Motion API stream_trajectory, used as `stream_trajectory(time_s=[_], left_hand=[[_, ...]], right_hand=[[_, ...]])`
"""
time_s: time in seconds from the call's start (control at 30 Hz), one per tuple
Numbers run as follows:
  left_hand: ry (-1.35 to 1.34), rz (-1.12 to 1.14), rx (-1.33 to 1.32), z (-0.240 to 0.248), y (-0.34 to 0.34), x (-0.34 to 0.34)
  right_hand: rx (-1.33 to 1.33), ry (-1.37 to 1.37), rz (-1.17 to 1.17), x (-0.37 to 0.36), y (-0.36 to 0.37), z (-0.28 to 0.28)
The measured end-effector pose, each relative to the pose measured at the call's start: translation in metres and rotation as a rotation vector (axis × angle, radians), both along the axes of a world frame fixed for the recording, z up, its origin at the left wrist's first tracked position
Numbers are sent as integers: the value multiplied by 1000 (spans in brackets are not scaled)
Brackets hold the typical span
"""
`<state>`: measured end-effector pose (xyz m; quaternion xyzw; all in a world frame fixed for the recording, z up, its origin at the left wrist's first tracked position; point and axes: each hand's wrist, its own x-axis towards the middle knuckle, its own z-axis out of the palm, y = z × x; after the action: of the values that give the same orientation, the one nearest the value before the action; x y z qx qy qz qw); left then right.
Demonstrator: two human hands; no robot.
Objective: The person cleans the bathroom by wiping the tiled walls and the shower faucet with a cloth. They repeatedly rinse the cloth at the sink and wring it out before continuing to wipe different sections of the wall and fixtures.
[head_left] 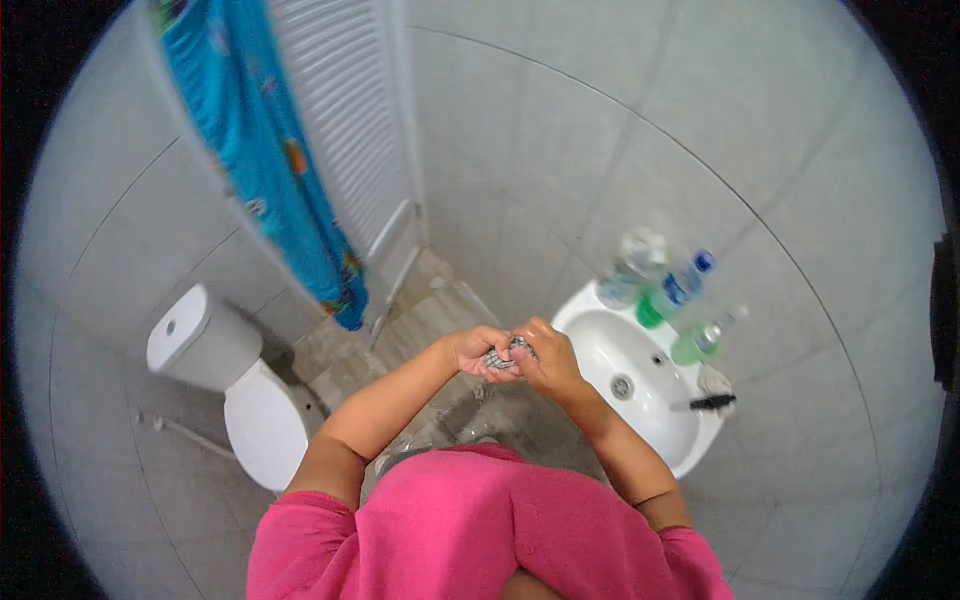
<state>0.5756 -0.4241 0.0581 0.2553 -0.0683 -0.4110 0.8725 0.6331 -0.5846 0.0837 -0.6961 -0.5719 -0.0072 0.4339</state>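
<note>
Both my hands are in front of my body, close to the left edge of the sink. Between them is a small crumpled cloth (pixel 496 359), grey and white with a checked look. My left hand (pixel 474 349) is closed around one side of it. My right hand (pixel 550 358) is closed over the other side, its fingers curled on top. Most of the cloth is hidden inside the two hands, which touch each other.
At right a white sink (pixel 588 322) bears a clear container (pixel 622 284), a blue-capped bottle (pixel 680 290), a green bottle (pixel 697 345) and a black-handled item (pixel 712 402). A white toilet (pixel 262 425) stands left. Blue patterned fabric (pixel 260 150) hangs by a louvred door (pixel 335 90).
</note>
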Motion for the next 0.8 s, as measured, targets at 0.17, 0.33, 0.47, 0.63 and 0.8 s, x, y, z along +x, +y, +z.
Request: stream_trajectory(time_s=[0.17, 0.33, 0.47, 0.63, 0.8], left_hand=[[-155, 242, 376, 28, 51, -75], [-196, 604, 886, 34, 86, -146], [-534, 1012, 1543, 7, 106, -186], [-463, 668, 2010, -39, 118, -232], [-515, 500, 2140, -91, 108, -271]], right_hand=[[20, 114, 237, -30, 78, 11], [1, -81, 338, -76, 141, 21], [-100, -21, 234, -114, 190, -12], [-193, 222, 246, -162, 219, -105], [-542, 526, 246, -196, 214, -164]])
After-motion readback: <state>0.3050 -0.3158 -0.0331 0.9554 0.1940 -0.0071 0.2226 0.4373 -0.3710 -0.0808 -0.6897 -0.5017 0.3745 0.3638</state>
